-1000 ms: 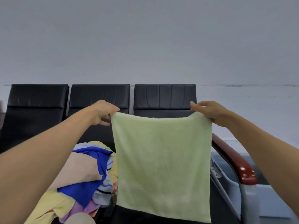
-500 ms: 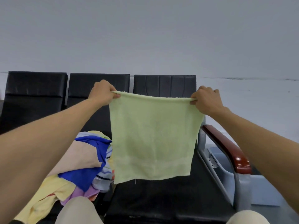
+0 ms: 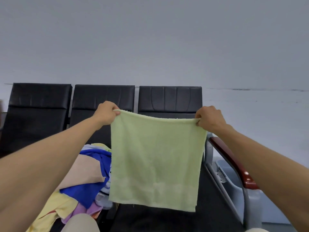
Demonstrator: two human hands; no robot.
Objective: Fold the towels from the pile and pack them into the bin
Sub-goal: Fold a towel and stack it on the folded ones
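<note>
A pale green towel (image 3: 156, 158) hangs flat and spread out in front of me, above the right black seat. My left hand (image 3: 106, 113) pinches its top left corner and my right hand (image 3: 209, 118) pinches its top right corner. Its lower edge hangs free just over the seat cushion. To the left, on the middle seat, lies the pile of towels (image 3: 83, 183) in blue, beige, yellow and purple. The grey bin (image 3: 232, 180) stands on the floor beyond the right armrest, mostly hidden by my right forearm.
A row of three black chairs (image 3: 103, 99) stands against a grey wall. A red-brown armrest (image 3: 234, 164) on a metal frame separates the right seat from the bin. My knees show at the bottom edge.
The view tilted down then back up a little. The towel stays stretched between both hands, now held slightly further out with its top edge sagging a bit.
</note>
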